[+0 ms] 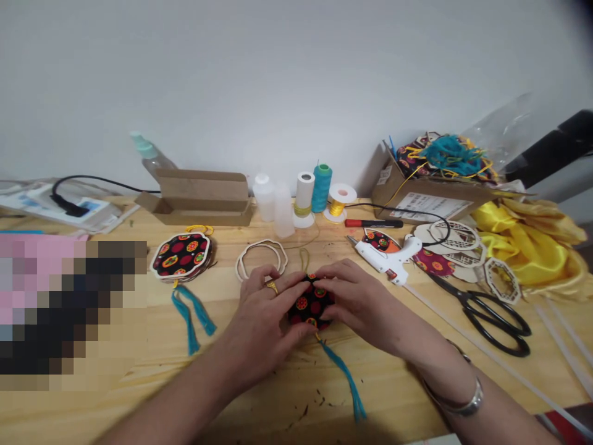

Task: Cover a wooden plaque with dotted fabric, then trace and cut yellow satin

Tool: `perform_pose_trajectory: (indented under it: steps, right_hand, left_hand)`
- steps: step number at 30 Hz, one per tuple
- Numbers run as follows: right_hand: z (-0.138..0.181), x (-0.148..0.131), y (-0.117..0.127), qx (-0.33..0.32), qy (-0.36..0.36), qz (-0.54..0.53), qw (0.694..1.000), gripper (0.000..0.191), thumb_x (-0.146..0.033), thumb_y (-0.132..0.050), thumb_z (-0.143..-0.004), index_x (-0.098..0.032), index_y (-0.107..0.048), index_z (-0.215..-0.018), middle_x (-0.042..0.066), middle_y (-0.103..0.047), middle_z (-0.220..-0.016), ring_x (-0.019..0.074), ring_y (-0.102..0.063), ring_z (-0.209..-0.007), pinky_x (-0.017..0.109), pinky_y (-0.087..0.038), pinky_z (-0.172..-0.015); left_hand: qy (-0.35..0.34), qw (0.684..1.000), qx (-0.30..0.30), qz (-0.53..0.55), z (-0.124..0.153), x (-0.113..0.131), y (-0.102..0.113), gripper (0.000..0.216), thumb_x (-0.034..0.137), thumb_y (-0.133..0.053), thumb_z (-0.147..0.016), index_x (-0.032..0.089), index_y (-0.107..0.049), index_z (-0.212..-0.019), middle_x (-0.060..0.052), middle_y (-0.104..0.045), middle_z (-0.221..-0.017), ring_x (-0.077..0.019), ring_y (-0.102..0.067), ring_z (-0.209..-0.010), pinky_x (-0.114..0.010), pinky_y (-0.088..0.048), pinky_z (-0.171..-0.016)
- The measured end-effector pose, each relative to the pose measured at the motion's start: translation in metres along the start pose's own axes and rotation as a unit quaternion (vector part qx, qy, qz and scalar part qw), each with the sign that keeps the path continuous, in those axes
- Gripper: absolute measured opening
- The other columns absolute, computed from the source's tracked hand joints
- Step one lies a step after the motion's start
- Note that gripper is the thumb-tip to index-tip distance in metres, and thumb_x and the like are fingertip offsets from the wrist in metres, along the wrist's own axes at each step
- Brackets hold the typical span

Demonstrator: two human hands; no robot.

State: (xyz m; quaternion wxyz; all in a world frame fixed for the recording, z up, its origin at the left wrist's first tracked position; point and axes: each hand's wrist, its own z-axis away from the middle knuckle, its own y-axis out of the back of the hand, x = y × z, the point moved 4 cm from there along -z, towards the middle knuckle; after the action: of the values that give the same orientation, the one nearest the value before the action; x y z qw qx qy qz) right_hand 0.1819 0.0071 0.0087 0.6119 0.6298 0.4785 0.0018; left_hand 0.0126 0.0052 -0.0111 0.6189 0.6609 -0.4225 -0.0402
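Bare left hand (273, 309) and right hand (356, 303) pinch opposite edges of a black, red-flowered fabric piece (302, 304), centre frame; no rim shows there. Pale wooden rings (239, 264) lie loose left of centre; its teal thread tassel (345, 375) looks attached.
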Motion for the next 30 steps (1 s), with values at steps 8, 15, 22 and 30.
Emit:
perform_pose_trajectory:
  steps: [8, 15, 22, 30]
  right_hand:
    - [0.002, 0.013, -0.003, -0.024, -0.015, -0.028, 0.999, 0.031, -0.014, -0.066, -0.083, -0.017, -0.062, -0.114, 0.008, -0.060, -0.115, 0.0195, -0.051, -0.107, 0.033, -0.046, -0.094]
    - [0.005, 0.019, -0.008, -0.040, -0.035, -0.053, 0.997, 0.030, -0.016, -0.063, -0.085, -0.019, -0.061, -0.114, 0.007, -0.058, -0.118, 0.0184, -0.052, -0.109, 0.032, -0.046, -0.096]
    - [0.004, 0.020, -0.008, -0.035, -0.040, -0.060, 0.997, 0.026, -0.016, -0.064, -0.085, -0.019, -0.063, -0.110, 0.008, -0.059, -0.116, 0.0189, -0.053, -0.109, 0.033, -0.047, -0.095]
    - [0.006, 0.029, 0.012, 0.025, -0.109, -0.076, 0.991, 0.049, -0.028, -0.074, -0.076, -0.021, -0.057, -0.121, 0.010, -0.056, -0.125, 0.0244, -0.053, -0.116, 0.043, -0.044, -0.100]
  left_hand:
    - [0.003, 1.000, -0.010, -0.007, -0.001, 0.000, -0.002, 0.043, 0.035, -0.065, -0.080, 0.027, -0.058, -0.122, 0.001, -0.059, -0.131, -0.0292, -0.038, -0.109, -0.051, -0.034, -0.096]
    - [0.021, 0.999, -0.018, -0.024, -0.001, -0.003, -0.004, 0.044, 0.036, -0.065, -0.079, 0.028, -0.058, -0.122, 0.002, -0.060, -0.131, -0.0314, -0.038, -0.109, -0.052, -0.037, -0.092]
    - [0.022, 0.999, -0.019, -0.035, 0.000, -0.008, -0.006, 0.047, 0.040, -0.065, -0.079, 0.030, -0.057, -0.123, 0.001, -0.060, -0.130, -0.0322, -0.040, -0.111, -0.054, -0.037, -0.091]
    - [0.037, 0.999, -0.013, -0.019, 0.002, -0.006, -0.006, 0.061, 0.045, -0.067, -0.076, 0.024, -0.050, -0.131, -0.006, -0.048, -0.142, -0.0331, -0.034, -0.123, -0.053, -0.029, -0.103]
